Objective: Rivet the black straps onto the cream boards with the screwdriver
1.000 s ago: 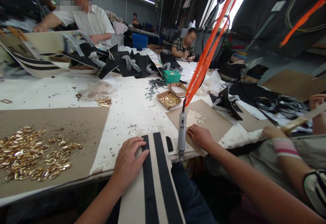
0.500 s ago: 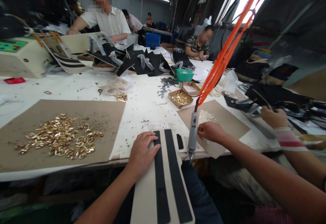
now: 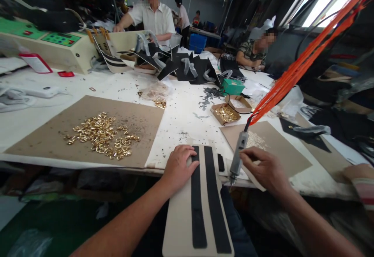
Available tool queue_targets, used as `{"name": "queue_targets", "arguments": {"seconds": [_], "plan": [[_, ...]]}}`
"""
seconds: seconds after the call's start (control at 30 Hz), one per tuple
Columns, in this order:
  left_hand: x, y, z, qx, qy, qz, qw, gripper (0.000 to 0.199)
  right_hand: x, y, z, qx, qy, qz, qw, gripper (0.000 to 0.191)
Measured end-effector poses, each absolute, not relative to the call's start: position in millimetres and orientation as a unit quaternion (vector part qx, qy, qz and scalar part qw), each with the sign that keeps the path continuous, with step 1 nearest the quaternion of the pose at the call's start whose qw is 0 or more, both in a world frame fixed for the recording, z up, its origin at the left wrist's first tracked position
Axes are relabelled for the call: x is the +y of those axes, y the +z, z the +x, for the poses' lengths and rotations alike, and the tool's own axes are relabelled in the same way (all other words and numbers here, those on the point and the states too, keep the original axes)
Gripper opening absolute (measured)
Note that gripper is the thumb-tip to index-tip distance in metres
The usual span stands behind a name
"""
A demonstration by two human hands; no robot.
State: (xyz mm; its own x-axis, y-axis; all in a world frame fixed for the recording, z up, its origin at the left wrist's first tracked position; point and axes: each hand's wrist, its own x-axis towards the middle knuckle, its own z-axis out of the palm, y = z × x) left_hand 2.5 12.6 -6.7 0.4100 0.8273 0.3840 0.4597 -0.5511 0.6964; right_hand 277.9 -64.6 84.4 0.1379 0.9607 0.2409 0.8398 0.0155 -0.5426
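Observation:
A beige panel with two black stripes (image 3: 208, 194) slopes from the table edge down over my lap. My left hand (image 3: 179, 167) holds its upper left part, the thumb and fingertips on the left stripe. An electric screwdriver (image 3: 239, 157) hangs tip down just right of the panel. My right hand (image 3: 264, 167) is beside it, thumb and forefinger pinched together close to the grey body. Whether they touch it, or hold something tiny, I cannot tell. Behind this hand, small pale pieces (image 3: 257, 140) lie scattered on a brown board (image 3: 280, 148).
Gold clasps (image 3: 102, 134) lie heaped on a brown board (image 3: 43, 132) at left. A cardboard box of gold parts (image 3: 224, 113) stands near a green box (image 3: 233, 87). Orange cords (image 3: 304, 70) slant above the screwdriver. Co-workers sit or stand beyond; another person's hand (image 3: 359, 173) is at right.
The view has swung left. My right hand has come back from the board with pale pieces to beside the screwdriver. My left hand stays on the panel.

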Motion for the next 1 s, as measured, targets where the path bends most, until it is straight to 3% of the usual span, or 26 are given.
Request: {"name": "queue_targets", "arguments": {"seconds": [0.13, 0.37, 1.0], "plan": [[12, -6, 2, 0.409, 0.366, 0.797, 0.251, 0.025, -36, 74, 206, -0.724, 0.229, -0.601, 0.250, 0.018], [11, -5, 3, 0.414, 0.364, 0.792, 0.262, 0.026, -2, 36, 189, -0.737, 0.240, -0.602, 0.190, 0.017], [12, 0, 2, 0.407, 0.351, 0.800, 0.267, 0.025, 16, 59, 179, -0.654, 0.287, -0.693, 0.098, 0.014]]}}
